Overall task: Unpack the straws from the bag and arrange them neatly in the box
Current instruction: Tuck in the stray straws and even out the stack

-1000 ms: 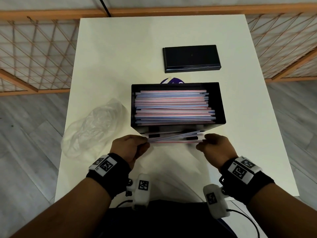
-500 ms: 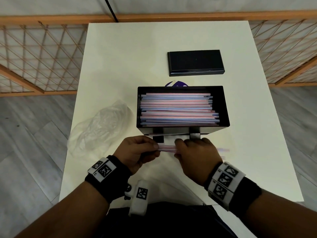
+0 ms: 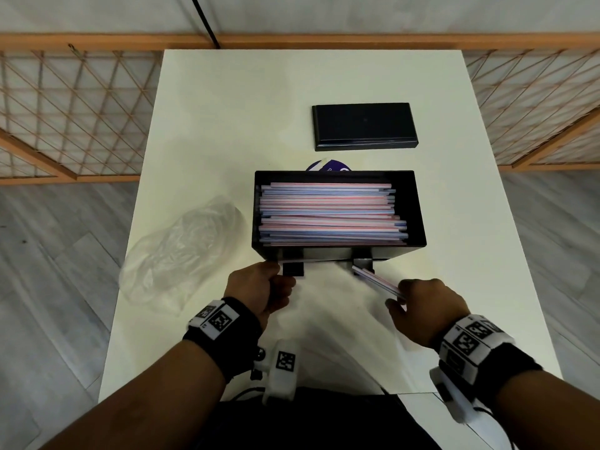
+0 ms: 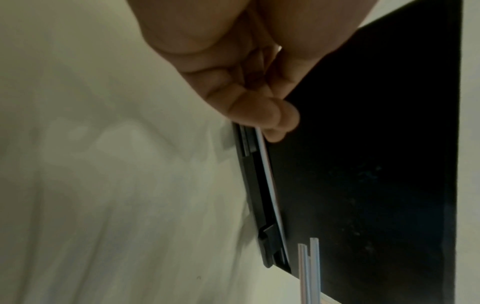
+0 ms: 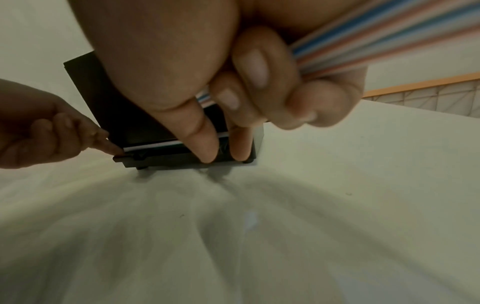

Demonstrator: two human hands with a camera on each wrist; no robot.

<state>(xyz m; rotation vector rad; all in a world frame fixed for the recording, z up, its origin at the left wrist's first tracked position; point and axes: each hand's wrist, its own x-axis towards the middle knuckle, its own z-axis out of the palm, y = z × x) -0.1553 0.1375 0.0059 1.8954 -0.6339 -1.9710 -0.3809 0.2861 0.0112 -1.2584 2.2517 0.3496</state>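
Straws (image 3: 378,283) gripped in R hand (image 3: 425,308); L hand (image 3: 259,287) pinches straw (image 3: 293,261) at box (image 3: 412,203) front; no legible writing

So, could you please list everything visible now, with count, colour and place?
white rectangular table: one, white, under everything
open black plastic box: one, black, table centre
striped paper straws in box: many, pink, blue and white, lying lengthwise
flat black lid: one, behind the box
crumpled clear plastic bag: one, left of box
loose straw bundle: few, striped, in right hand
single straw: one, white, along box front
hands: left hand pinches single straw; right hand grips bundle
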